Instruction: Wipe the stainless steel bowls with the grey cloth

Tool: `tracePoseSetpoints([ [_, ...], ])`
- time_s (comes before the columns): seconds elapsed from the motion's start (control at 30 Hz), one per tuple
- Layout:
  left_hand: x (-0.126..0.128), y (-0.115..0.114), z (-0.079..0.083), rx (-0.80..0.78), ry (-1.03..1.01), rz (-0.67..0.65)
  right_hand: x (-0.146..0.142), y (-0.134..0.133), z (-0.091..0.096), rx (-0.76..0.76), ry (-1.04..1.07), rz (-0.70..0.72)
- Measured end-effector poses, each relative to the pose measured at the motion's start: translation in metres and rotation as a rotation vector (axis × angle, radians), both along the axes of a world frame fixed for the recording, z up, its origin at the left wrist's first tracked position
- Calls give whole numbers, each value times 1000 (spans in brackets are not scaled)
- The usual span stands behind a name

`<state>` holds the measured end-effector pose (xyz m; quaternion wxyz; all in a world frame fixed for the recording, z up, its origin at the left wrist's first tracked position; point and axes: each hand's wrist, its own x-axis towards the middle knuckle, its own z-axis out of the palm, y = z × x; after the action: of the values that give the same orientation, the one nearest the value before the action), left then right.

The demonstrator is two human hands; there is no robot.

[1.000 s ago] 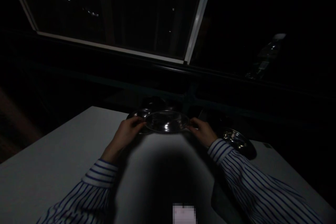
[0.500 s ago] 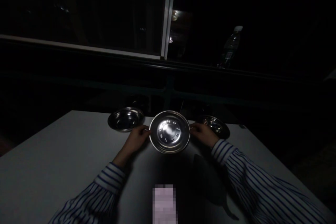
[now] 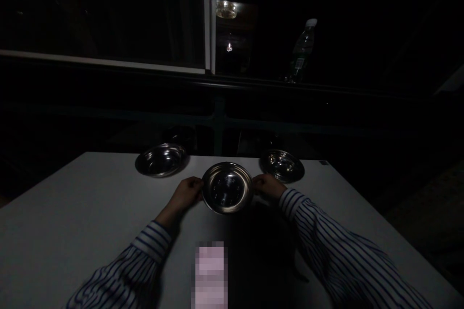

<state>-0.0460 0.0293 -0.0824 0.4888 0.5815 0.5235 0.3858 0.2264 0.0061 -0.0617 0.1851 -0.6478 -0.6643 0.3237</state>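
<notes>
A shiny round steel bowl (image 3: 227, 190) faces up between my hands, its inside turned partly towards me. My left hand (image 3: 186, 194) pinches its left rim, fingers closed. On the opposite rim, my right hand (image 3: 268, 186) holds it the same way. Behind my left hand lies a second steel bowl (image 3: 162, 160) at the table's far edge. A third steel bowl (image 3: 282, 165) lies just behind my right hand. Dim light hides whether the held bowl touches the table.
The white table (image 3: 90, 212) carries the bowls. A pink pixelated patch (image 3: 210, 275) covers something at the near side. Past the far edge are a dark window with a pale frame (image 3: 210, 19) and a plastic bottle (image 3: 302, 53) with a white cap.
Both hands have lowered the bowl and brought it slightly nearer to me. Its tilt has changed, and the bright reflection inside has faded. The view has shifted a little to the right.
</notes>
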Motion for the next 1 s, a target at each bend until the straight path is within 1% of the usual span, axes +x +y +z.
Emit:
tracePoseSetpoints([
  [0.1,1,1,-3,-14,-14,26,7,-6,1,-1,-57,2],
  [0.17,2,2,-6,-23,-28,41,15,-14,2,8,-115,13],
  [0.3,4,2,-12,-62,-62,75,34,-41,2,-16,-245,36],
  [0.43,8,-5,-16,-114,-128,116,45,-64,-6,-79,-314,27],
  [0.53,11,-14,-18,-146,-177,137,45,-71,-13,-102,-293,40],
  [0.63,13,-21,-19,-170,-206,138,43,-72,-18,-113,-223,48],
  [0.73,15,-27,-18,-185,-234,130,41,-72,-19,-109,-126,31],
  [0.83,16,-33,-18,-183,-267,130,44,-74,-7,-37,-48,-40],
  [0.9,17,-38,-17,-172,-289,128,47,-76,8,58,-33,-116],
  [1.0,18,-43,-18,-143,-315,123,46,-80,37,255,-67,-236],
])
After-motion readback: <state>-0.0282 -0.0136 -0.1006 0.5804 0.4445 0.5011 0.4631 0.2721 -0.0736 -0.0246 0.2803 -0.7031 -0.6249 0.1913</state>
